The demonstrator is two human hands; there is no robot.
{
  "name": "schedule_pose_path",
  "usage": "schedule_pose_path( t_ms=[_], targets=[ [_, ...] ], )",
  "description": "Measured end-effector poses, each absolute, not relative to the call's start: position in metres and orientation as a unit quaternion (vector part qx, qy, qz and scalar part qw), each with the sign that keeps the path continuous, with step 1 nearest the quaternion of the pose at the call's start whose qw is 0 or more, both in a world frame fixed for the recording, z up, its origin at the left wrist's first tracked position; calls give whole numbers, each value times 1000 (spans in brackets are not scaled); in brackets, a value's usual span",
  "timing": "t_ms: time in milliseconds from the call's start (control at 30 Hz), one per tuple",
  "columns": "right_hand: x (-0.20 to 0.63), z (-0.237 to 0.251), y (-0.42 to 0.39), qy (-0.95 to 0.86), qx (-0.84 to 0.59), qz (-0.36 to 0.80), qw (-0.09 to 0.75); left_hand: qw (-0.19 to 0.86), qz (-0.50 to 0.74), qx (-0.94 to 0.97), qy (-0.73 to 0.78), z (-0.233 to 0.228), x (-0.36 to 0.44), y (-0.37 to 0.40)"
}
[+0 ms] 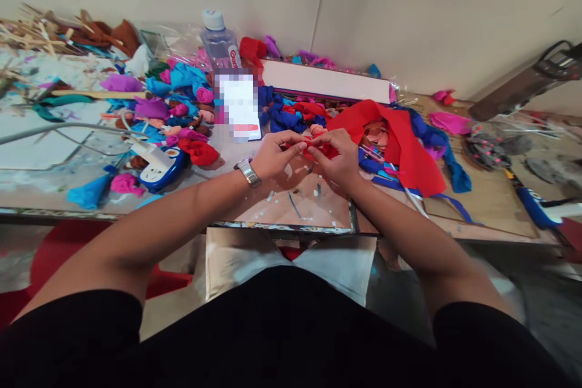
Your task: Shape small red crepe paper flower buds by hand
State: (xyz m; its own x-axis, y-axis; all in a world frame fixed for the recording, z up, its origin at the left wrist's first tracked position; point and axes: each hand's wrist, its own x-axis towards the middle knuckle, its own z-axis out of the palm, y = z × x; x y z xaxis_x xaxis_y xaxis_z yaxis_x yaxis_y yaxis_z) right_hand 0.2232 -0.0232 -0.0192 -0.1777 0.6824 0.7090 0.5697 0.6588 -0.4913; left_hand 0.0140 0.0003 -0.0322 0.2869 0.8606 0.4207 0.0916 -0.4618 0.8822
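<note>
Fingers of my two hands, left [276, 157] and right [339, 160], pinch one small red piece [308, 140] between their tips. One lit phone [240, 110] and one bottle [219, 42] stand beyond. A smooth, papery red strip [416, 154] curls beside my right; crumpled blue and purple pieces [184, 80] crowd the scrap-littered table [325, 211] before a pale wall [386, 0].

The small piece [308, 141] was red, as was the long strip [421, 163]. One crumpled bundle [284, 120] showed deep blue, a twisted cone [88, 191] turquoise, and a rolled piece [449, 123] bright pink. The power strip [178, 163] paired blue with white. A white cap [213, 20] topped the clear bottle [218, 43], whose label [234, 56] was red and white. The watch [248, 172] was silver, the shirt [282, 321] plain black, the wall [409, 6] off-white.
</note>
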Motion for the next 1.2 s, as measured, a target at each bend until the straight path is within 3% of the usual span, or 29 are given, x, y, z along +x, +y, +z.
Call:
schedule_pose_path(
  t_ms=[567,967,1200],
  targets=[
    [226,-20,-24,-795,-365,54,481,421,465,705,332,-25,13,-5],
    [225,-18,-22,-756,-338,72,556,529,439,646,330,-24,17,-9],
    [224,-24,-22,-720,-370,139,570,577,427,624,308,-18,17,-11]
  ],
)
